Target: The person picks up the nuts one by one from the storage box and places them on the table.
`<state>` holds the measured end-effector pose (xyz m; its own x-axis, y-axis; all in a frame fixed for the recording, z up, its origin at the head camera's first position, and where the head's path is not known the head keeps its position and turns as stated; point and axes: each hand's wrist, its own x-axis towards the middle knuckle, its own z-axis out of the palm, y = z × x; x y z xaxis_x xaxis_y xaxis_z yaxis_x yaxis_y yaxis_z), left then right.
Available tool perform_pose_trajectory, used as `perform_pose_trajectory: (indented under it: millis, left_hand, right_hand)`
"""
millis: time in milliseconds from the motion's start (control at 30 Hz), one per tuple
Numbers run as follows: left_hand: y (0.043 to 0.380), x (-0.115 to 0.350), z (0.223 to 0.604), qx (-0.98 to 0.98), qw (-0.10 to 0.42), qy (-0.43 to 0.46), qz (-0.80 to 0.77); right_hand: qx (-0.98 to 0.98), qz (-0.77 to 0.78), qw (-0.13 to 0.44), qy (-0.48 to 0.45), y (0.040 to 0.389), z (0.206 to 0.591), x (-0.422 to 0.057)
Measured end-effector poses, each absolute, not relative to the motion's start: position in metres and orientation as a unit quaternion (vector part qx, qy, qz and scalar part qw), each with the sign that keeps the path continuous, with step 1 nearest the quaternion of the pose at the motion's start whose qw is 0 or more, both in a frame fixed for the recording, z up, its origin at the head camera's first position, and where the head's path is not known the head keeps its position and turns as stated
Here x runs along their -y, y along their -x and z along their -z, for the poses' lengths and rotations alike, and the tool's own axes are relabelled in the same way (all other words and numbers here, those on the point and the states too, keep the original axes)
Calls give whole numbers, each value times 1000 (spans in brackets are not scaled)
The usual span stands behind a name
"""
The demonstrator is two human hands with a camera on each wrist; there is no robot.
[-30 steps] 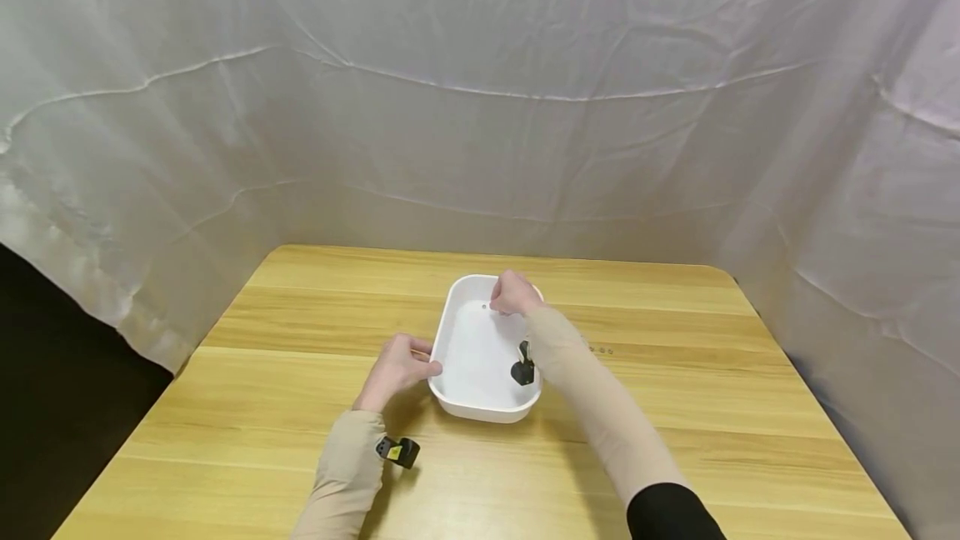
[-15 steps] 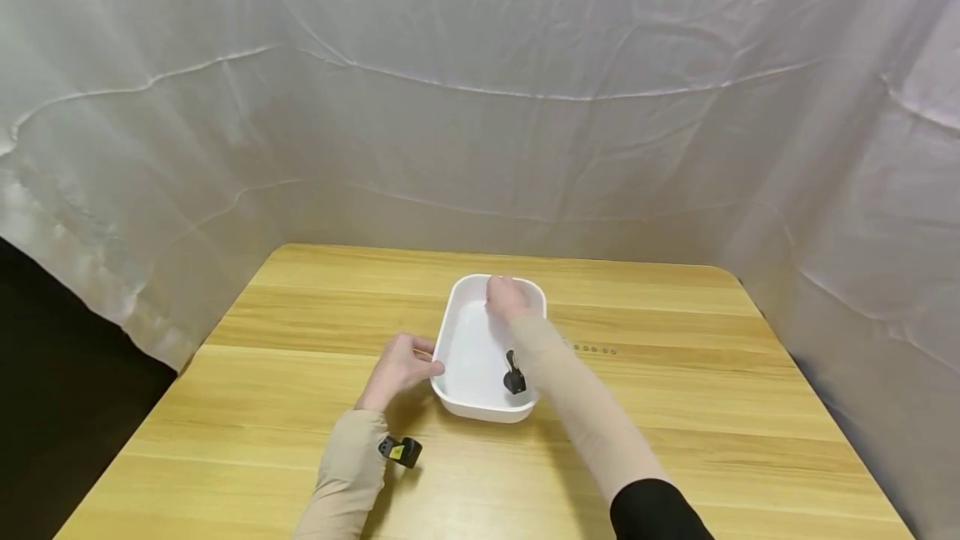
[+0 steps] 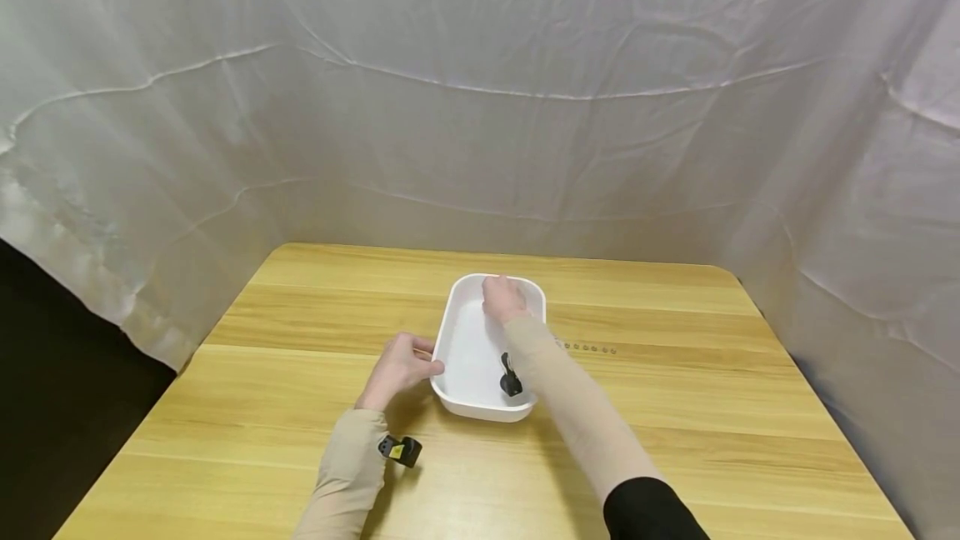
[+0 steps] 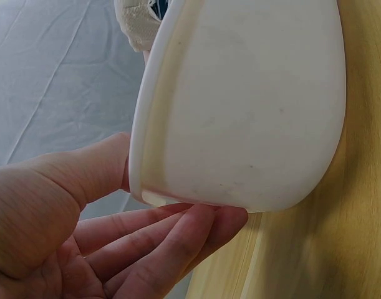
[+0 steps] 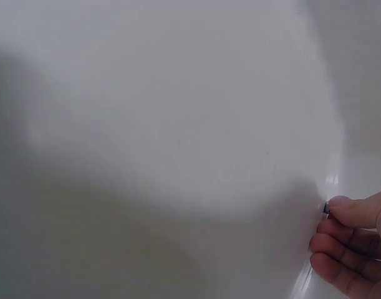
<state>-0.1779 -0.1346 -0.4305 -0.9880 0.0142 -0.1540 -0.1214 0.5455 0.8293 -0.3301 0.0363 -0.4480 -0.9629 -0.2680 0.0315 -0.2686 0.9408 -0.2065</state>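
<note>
A white, deep rectangular tray [image 3: 472, 348] stands on the wooden table. My left hand [image 3: 401, 369] grips its left side, thumb over the rim and fingers against the outer wall. The left wrist view shows those fingers [image 4: 171, 249] under the pale tray wall [image 4: 252, 99]. Inside the tray, near its far end, is my right hand [image 3: 504, 298]. In the right wrist view, the thumb and forefinger of my right hand [image 5: 355, 240] pinch a small dark metal nut [image 5: 327, 208], close to the tray's floor and wall. Its shape is mostly covered by the fingertips.
Right of the tray, several small ring-shaped metal pieces [image 3: 585, 347] lie in a row on the table [image 3: 712, 407]. A pale curtain [image 3: 525, 148] hangs behind the table and along both sides. Each wrist carries a small black camera [image 3: 405, 451].
My right hand has moved left inside the tray, over the spot where a small piece showed earlier. More of the metal row is uncovered. My left hand stays on the tray.
</note>
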Motion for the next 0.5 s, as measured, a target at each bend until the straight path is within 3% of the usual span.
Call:
perform_pose_trajectory:
  millis: [500]
  left_hand:
    - [178,134,432,-875,70,33,-478]
  right_hand:
    - [986,-121,4,-115,327,450,-31]
